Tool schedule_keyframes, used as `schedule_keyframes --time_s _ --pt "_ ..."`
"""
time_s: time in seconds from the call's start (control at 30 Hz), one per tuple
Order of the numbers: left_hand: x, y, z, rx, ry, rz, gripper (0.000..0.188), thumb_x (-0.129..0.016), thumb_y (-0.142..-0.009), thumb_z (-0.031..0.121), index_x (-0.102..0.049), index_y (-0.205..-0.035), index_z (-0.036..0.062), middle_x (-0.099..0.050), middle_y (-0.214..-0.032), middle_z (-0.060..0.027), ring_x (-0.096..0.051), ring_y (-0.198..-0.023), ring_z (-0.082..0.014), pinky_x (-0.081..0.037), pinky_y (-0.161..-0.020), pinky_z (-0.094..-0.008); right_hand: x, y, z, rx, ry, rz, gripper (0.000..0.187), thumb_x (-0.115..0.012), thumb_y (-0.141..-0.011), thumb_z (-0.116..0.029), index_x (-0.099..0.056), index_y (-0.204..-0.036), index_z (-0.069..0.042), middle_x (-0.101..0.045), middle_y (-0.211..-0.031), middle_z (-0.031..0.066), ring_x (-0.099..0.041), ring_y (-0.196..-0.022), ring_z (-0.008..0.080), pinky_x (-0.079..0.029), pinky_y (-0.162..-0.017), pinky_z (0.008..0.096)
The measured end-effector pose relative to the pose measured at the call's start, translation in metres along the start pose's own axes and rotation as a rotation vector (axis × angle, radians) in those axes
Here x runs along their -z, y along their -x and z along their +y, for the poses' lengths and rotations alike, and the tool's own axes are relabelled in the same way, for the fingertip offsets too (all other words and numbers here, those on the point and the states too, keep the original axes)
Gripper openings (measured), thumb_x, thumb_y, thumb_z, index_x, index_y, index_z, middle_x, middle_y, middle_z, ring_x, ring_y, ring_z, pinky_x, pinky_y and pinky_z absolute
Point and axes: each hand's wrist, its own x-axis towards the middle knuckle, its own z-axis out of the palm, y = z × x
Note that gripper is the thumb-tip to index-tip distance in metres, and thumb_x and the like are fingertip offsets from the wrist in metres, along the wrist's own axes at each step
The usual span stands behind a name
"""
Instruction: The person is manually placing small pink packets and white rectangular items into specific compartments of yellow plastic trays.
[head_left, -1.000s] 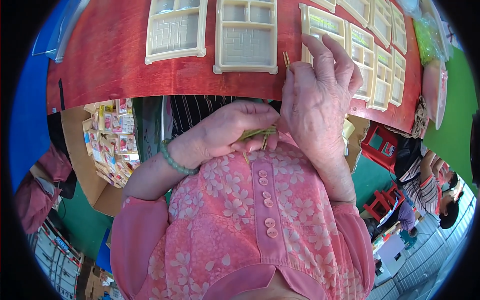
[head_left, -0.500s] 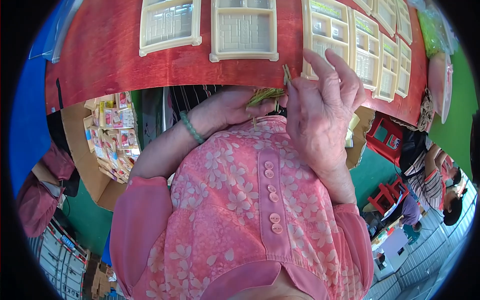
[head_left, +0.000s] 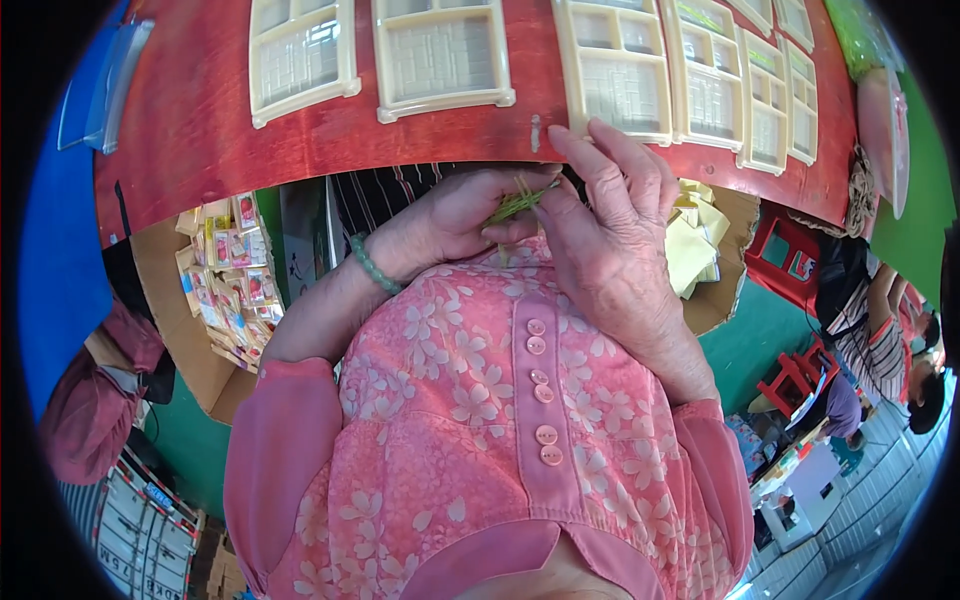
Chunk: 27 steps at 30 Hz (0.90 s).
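Strands (head_left: 513,207), thin and green, lie bunched in the left hand (head_left: 470,210), whose fingers curl around them, seemingly to keep the bunch together near the table edge. The right hand (head_left: 615,240) brings its thumb tip to them; whether it pinches one I cannot tell. Its other fingers stand spread, probably to stay clear. Beyond, cream trays (head_left: 445,104) sit on the red table (head_left: 200,120), apparently within easy reach.

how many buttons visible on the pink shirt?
6 buttons on the placket: upper pair, middle pair and lower pair in the picture. Others may be hidden.
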Motion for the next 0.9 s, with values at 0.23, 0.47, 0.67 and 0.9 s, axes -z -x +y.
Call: schedule_keyframes --time_s 0.23,0.47,0.67,0.9 --pt "-0.016 -0.009 0.007 0.104 -0.168 -0.051 0.033 -0.053 -0.102 0.031 -0.064 -0.104 -0.0002 -0.057 -0.072 -0.0031 -0.039 -0.045 -0.0038 -0.027 -0.040 -0.0172 0.014 0.025 0.023 -0.108 -0.170 0.371 0.017 -0.077 -0.074 0.001 -0.071 -0.090 -0.004 -0.065 -0.118 0.0147 -0.057 -0.116 0.0347 -0.046 -0.097 0.0444" --pt "-0.043 -0.056 -0.003 0.341 -0.350 -0.120 0.036 -0.050 -0.104 0.030 -0.067 -0.098 -0.0019 -0.055 -0.064 -0.0015 -0.039 -0.043 -0.0045 -0.026 -0.038 -0.0190 0.019 0.084 0.051 -0.318 -0.200 0.646 0.013 -0.074 -0.081 0.002 -0.069 -0.094 -0.001 -0.066 -0.111 0.0133 -0.061 -0.105 0.0283 -0.047 -0.093 0.0395" --pt "-0.085 -0.088 -0.009 0.468 -0.471 -0.260 0.034 -0.050 -0.104 0.026 -0.065 -0.098 -0.0040 -0.056 -0.064 -0.0025 -0.042 -0.044 -0.0040 -0.030 -0.040 -0.0184 -0.003 0.131 0.084 -0.705 -0.394 0.860 0.004 -0.068 -0.090 -0.001 -0.067 -0.094 0.001 -0.066 -0.105 0.0103 -0.060 -0.101 0.0181 -0.045 -0.091 0.0290" --pt "-0.189 -0.136 -0.005 0.367 -0.319 -0.304 0.032 -0.050 -0.103 0.025 -0.063 -0.098 -0.0037 -0.055 -0.065 -0.0023 -0.043 -0.045 -0.0061 -0.033 -0.040 -0.0186 -0.030 0.164 0.122 -0.903 -0.799 1.081 0.005 -0.067 -0.092 -0.003 -0.066 -0.089 0.000 -0.065 -0.093 0.0043 -0.058 -0.087 0.0110 -0.046 -0.079 0.0251"
